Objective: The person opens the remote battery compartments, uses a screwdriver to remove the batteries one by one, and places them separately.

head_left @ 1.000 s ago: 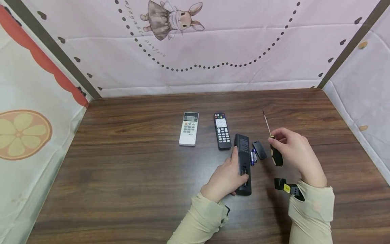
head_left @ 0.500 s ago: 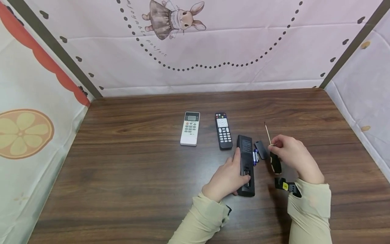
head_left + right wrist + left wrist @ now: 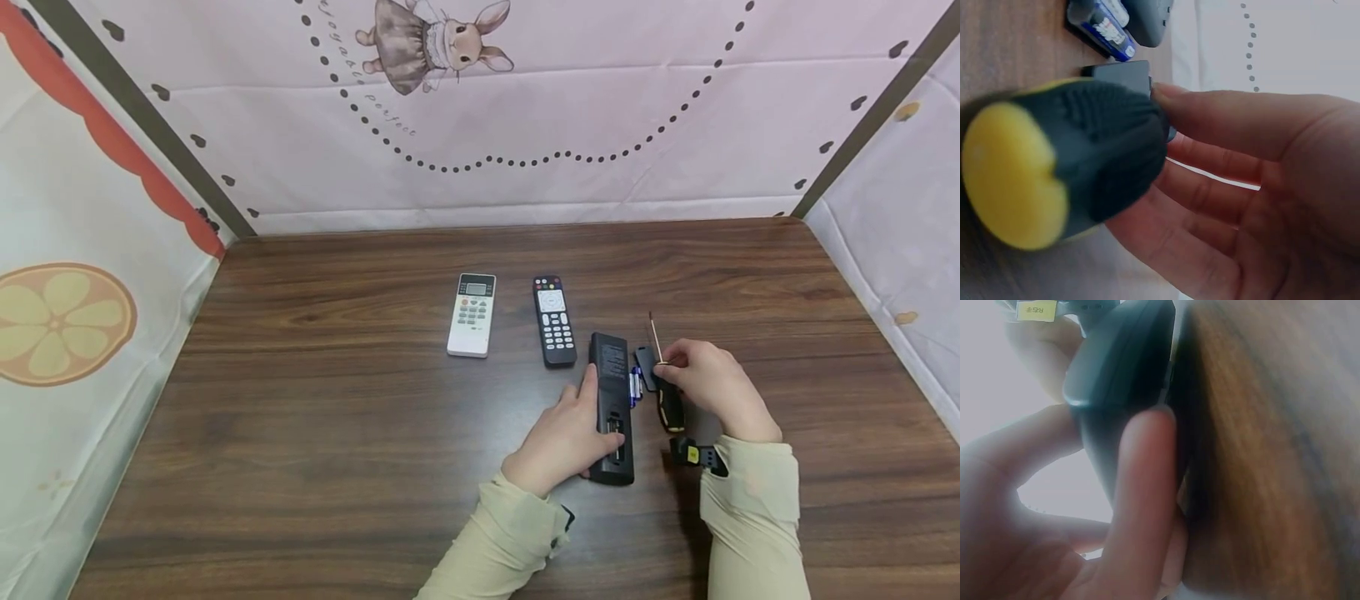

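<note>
My left hand [image 3: 558, 442] grips a black remote control [image 3: 612, 367] lying back side up, its battery compartment uncovered; the thumb is at the compartment. In the left wrist view, fingers [image 3: 1147, 462] wrap the remote's end. My right hand [image 3: 716, 387] pinches a screwdriver [image 3: 670, 407] near the top of its black and yellow handle, shaft pointing away from me. Whether the handle touches the table is unclear. Blue and white batteries [image 3: 635, 386] lie close along the remote's right side. Right of them is the dark battery cover [image 3: 643, 367], partly hidden by the right hand and screwdriver.
Farther back on the brown wooden table [image 3: 337, 400] lie a white remote control [image 3: 472, 317] and a slim black one [image 3: 555, 325], both buttons up. Printed cloth walls [image 3: 562, 108] enclose the back and sides.
My right hand has brought the screwdriver left and nearer to me, so it now overlaps the battery cover in view. The left hand keeps its hold on the remote control. The view shifts slightly.
</note>
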Tool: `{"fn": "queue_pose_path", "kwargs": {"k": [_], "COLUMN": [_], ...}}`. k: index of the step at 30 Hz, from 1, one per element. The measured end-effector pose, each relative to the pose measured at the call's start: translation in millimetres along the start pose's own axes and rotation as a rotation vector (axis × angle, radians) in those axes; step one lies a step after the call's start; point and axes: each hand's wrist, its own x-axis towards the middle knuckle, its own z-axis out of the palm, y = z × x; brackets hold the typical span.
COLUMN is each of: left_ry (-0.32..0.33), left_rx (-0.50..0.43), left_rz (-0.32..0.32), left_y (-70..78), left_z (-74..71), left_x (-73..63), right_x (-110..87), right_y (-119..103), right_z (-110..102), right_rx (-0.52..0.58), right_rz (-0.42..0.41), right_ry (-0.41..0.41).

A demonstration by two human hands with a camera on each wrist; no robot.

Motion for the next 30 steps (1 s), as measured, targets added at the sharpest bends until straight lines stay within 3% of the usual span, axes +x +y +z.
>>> {"fn": "queue_pose_path", "kwargs": {"k": [10, 19, 30], "left_ry": [-0.007, -0.018, -0.017], "left_rx": [-0.021, 0.023, 0.037], "left_rz": [0.014, 0.017, 0.027], "left_y": [-0.4, 0.6, -1.3], "left_z": [0.4, 0.0, -0.5], "left_x": [-0.3, -0.4, 1.0], "right_x": [3.9, 3.2, 3.2], "right_y": [-3.2, -1.7, 2.7], "right_z": [5.2, 4.4, 2.7], "right_rx": [0.038, 0.057, 0.061], "right_rz": [0.004, -0.023, 0.049], "right_ry": [-0.013, -0.012, -0.002]}}
